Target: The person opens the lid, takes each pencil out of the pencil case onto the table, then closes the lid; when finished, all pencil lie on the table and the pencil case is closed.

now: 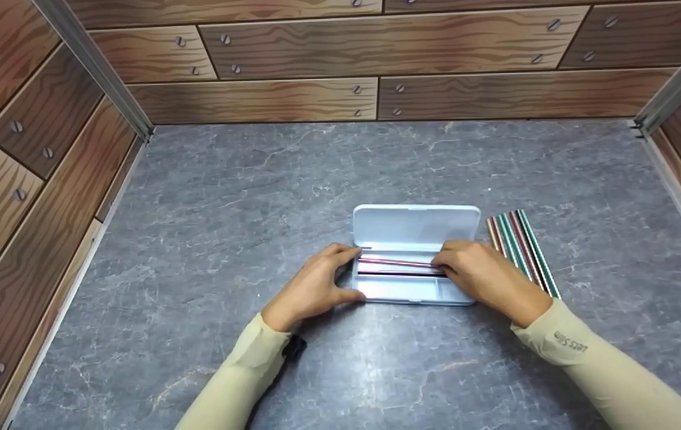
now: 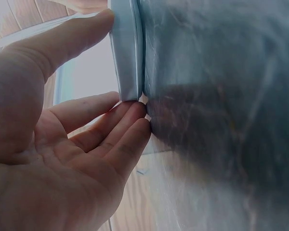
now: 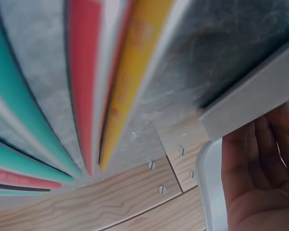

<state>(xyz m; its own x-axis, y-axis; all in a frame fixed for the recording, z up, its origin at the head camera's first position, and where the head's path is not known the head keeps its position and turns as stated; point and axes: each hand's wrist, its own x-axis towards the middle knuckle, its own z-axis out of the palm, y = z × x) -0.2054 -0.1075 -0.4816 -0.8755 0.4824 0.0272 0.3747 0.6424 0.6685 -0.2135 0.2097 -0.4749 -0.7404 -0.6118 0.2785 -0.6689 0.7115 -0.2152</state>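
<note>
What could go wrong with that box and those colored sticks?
The right hand is close to the loose sticks beside the box, so a bump might roll some away. The lid stands open and could perhaps flop onto that hand. If the left hand let go of its end, the box might slide.

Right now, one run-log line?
case: open | left hand: holds case's left end | right hand: over case's right half, grip hidden | inner sticks: in case | outer sticks: right of case
</note>
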